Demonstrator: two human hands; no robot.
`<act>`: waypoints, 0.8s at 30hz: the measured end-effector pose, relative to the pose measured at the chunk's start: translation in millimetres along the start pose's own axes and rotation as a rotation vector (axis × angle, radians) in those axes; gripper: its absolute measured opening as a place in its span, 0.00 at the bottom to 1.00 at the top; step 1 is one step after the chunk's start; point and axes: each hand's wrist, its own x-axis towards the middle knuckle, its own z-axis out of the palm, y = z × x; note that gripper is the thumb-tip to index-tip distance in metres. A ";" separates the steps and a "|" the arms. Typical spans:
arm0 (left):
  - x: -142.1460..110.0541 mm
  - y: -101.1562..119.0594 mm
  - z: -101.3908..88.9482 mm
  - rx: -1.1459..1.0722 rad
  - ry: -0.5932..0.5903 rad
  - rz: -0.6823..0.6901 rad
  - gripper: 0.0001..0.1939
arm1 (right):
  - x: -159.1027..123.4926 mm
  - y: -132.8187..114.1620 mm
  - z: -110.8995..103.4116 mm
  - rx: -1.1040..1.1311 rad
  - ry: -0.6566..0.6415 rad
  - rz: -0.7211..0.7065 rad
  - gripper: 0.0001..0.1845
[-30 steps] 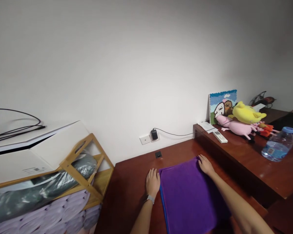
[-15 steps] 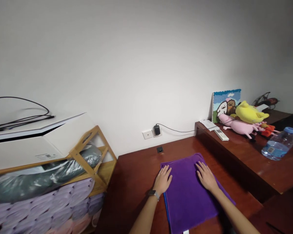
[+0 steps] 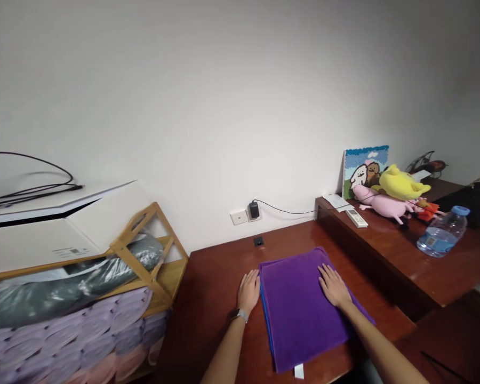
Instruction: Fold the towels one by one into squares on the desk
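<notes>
where the right hand (image 3: pixel 334 288) lies, purple cloth (image 3: pixel 298 312) is hidden.

Left hand (image 3: pixel 248 292): one, lower centre of the frame, back upward, fingers extended, lying close together and pointing to the top edge; grasping nothing. Left arm (image 3: pixel 224 354): bare forearm, rising from the bottom edge, leaning rightward. Right hand (image 3: pixel 335 288): one, lower right of centre, back upward, fingers slightly spread, pointing up and left; grasping nothing. Right arm (image 3: pixel 378 341): bare forearm, slanting in from the bottom right.
</notes>
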 end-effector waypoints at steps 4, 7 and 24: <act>-51.5 -54.6 -39.4 0.055 0.067 -0.069 0.26 | -23.5 -15.0 -7.6 0.031 0.096 -0.041 0.33; -108.0 -116.1 -71.2 0.165 0.128 -0.113 0.26 | -64.1 -41.4 1.6 0.089 0.218 -0.104 0.30; -169.0 -164.6 -94.6 0.193 0.197 -0.235 0.26 | -121.0 -157.2 43.1 0.010 0.044 -0.050 0.34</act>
